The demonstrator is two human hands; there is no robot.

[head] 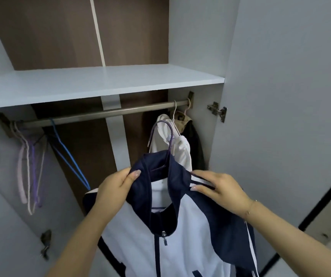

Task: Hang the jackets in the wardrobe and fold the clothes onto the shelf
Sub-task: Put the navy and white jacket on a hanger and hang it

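Observation:
A navy and white zip jacket (180, 226) sits on a purple hanger (169, 136) in front of the open wardrobe, below the metal rail (100, 114). The hanger's hook is free of the rail. My left hand (114, 188) grips the navy collar on the left side. Over on the right shoulder, my right hand (220, 188) pinches the fabric at the white stripes. A white garment (180, 148) and a dark jacket with a tan collar (195, 142) hang at the rail's right end.
A white shelf (100, 84) spans the wardrobe above the rail. Several bare hangers, pink, purple and white (28, 166), plus a blue hanger (68, 154), hang at the rail's left end. The open right door (280, 96) stands close beside my right arm.

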